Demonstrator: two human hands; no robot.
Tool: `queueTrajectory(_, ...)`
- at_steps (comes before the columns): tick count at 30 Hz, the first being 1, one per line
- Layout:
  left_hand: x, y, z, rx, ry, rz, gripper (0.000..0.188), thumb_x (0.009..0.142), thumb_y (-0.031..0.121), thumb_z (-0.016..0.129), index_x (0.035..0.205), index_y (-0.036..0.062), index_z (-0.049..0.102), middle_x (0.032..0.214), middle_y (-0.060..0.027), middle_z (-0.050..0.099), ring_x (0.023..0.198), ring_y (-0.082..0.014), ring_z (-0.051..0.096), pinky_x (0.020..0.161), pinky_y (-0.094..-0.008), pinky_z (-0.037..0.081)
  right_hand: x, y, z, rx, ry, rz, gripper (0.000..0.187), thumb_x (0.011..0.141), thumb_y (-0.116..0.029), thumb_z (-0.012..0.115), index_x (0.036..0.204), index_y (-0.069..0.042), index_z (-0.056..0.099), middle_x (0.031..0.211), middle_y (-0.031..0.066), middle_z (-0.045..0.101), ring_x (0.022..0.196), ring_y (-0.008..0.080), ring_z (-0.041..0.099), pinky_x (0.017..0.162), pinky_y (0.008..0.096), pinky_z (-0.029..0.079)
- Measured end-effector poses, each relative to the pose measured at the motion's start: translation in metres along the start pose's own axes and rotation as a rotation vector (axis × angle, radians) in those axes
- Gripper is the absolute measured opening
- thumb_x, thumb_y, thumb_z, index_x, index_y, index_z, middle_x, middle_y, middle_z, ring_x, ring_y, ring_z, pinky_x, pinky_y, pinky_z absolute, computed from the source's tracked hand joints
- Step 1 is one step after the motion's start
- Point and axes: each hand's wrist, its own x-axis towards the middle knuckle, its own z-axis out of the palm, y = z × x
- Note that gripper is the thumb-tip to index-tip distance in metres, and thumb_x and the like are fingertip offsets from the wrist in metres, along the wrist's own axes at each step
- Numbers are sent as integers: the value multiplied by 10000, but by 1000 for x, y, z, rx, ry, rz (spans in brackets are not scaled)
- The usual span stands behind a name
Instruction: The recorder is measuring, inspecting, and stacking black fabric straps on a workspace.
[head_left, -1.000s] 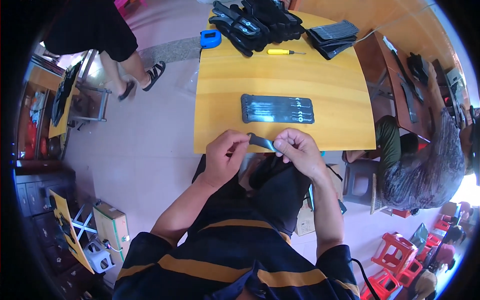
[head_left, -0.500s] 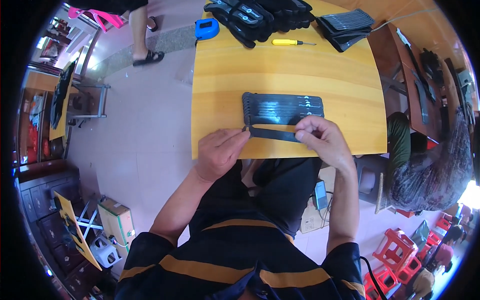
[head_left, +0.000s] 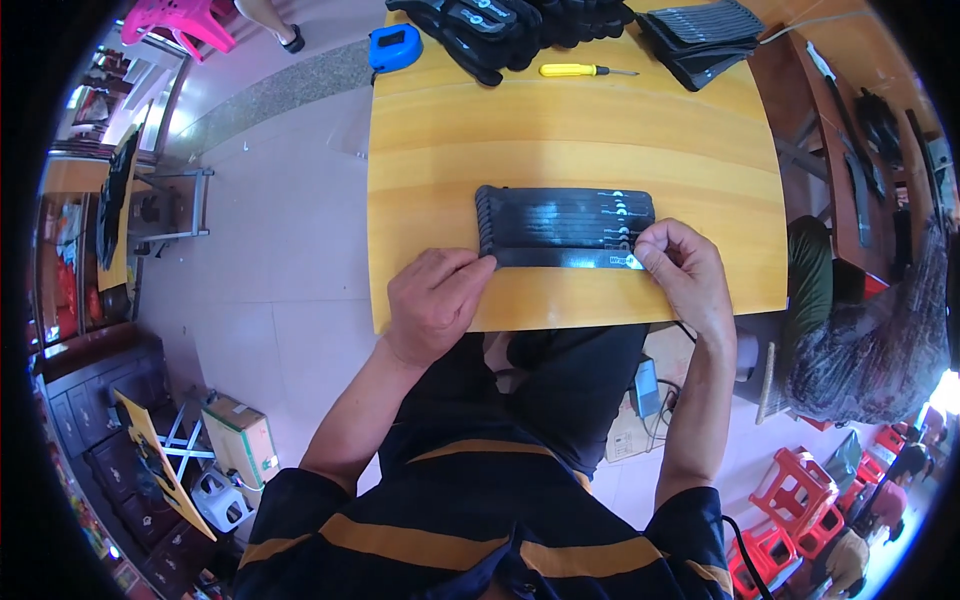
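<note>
Several flat black straps (head_left: 555, 215) lie overlapped in a neat row on the yellow wooden table (head_left: 430, 150), with small white printing near their right ends. Along the near edge of that row is one more black strap (head_left: 565, 258), stretched out straight. Its left end is pinched between the thumb and fingers of my left hand (head_left: 432, 300). My right hand (head_left: 690, 272) grips the right end, beside the white print.
At the table's far side are a blue tape measure (head_left: 396, 48), black gloves (head_left: 490, 25), a yellow-handled screwdriver (head_left: 575, 70) and a stack of black straps (head_left: 700, 40). A person in green trousers (head_left: 808, 265) sits close on the right. Red stools (head_left: 795, 485) stand behind.
The strap in my hands has turned from slanted to level, printed side showing, and come up against the row. My right hand has moved right. The person's leg at the far left has moved away.
</note>
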Motion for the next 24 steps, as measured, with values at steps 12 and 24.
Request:
queueTrajectory(12, 2, -2, 3, -4, -46, -33, 195, 763, -22, 814, 940, 50, 773, 861, -76, 694, 757, -255, 661, 646, -356, 516, 7, 8, 3, 9, 29, 25, 88, 966, -47, 714, 908, -8, 661, 758, -67, 553, 708, 36, 468, 628, 210, 410)
queueTrajectory(24, 4, -3, 7, -2, -47, -58, 193, 763, -19, 822, 930, 57, 762, 866, -79, 693, 755, -257, 661, 643, -360, 508, 9, 8, 4, 2, 47, 39, 105, 967, -62, 720, 897, -11, 662, 738, -64, 542, 691, 43, 453, 613, 220, 395)
